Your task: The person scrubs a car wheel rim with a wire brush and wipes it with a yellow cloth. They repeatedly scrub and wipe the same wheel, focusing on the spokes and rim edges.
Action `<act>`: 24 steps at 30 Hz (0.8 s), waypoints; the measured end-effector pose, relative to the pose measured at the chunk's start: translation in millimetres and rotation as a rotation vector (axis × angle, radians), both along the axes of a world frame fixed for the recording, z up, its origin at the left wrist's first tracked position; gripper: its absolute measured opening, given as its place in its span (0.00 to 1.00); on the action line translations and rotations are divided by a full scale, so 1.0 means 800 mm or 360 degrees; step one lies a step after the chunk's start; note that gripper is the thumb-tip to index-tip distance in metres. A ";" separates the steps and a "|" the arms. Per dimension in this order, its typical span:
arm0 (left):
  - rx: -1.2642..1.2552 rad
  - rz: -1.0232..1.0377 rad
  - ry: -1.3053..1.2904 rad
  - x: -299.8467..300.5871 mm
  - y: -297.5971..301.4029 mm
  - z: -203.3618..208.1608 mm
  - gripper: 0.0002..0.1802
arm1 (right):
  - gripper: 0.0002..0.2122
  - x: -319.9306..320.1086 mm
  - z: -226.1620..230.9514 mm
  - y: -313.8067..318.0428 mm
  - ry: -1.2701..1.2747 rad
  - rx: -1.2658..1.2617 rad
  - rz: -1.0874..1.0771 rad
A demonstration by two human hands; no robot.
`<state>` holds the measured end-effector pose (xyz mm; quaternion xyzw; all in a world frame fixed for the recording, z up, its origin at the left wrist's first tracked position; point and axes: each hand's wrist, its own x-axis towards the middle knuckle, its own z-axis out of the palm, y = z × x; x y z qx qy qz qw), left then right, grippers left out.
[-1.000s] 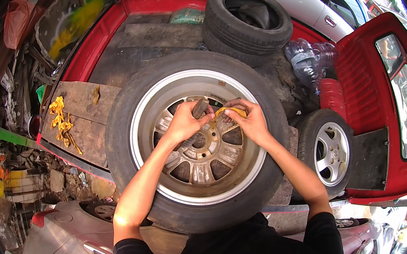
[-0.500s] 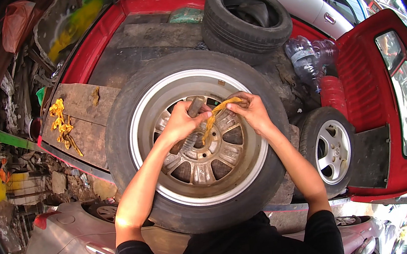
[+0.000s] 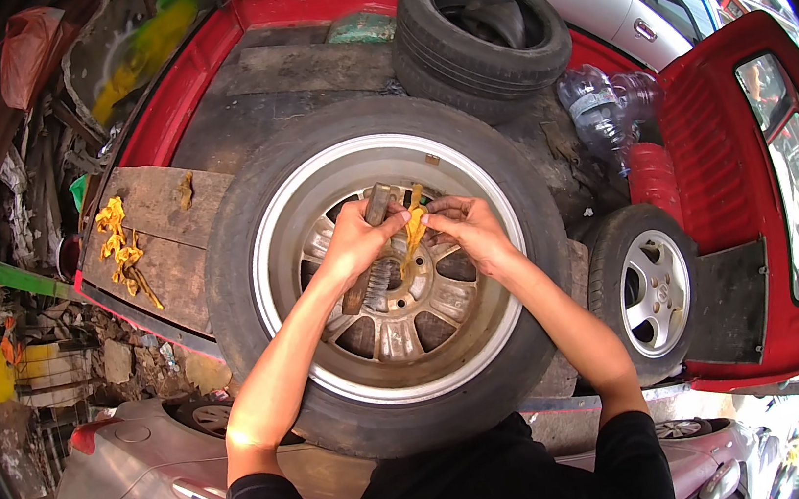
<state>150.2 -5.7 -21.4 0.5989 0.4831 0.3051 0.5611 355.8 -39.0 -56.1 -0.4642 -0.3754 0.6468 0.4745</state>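
Over the middle of a wheel, my left hand [image 3: 356, 243] is closed around a wire brush [image 3: 381, 277] with a worn brown handle and grey bristles. Its fingertips also touch a twisted yellow rag strip [image 3: 415, 228]. My right hand [image 3: 472, 231] pinches that strip from the other side, so the two hands nearly meet. Below them lies the wheel's dirty spoked alloy rim [image 3: 397, 337], flat inside a large black tyre [image 3: 244, 228]. Parts of the spokes are hidden by the hands and brush.
The wheel rests across a red truck bed [image 3: 317, 3]. Crumpled yellow rag pieces [image 3: 124, 249] lie on a wooden board [image 3: 163, 203] at left. Stacked loose tyres [image 3: 482, 63] stand behind, plastic bottles [image 3: 596, 114] to the right, and another wheel [image 3: 646, 295] leans there.
My right hand has moved left and slightly down, closer to my left hand. The yellow strip, stretched sideways before, is now bunched between the fingers. The left hand keeps the brush.
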 end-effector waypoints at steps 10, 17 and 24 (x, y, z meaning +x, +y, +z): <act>-0.0003 0.0026 -0.0037 0.007 -0.002 -0.008 0.07 | 0.19 -0.008 -0.008 -0.001 -0.0141 0.0190 0.0058; 0.0091 0.0106 -0.0026 0.004 0.000 0.003 0.07 | 0.20 0.004 0.001 -0.007 0.0014 0.0256 0.0027; -0.0032 -0.0020 0.0082 -0.004 0.000 0.018 0.07 | 0.15 0.000 -0.011 -0.002 -0.0504 0.0378 0.0293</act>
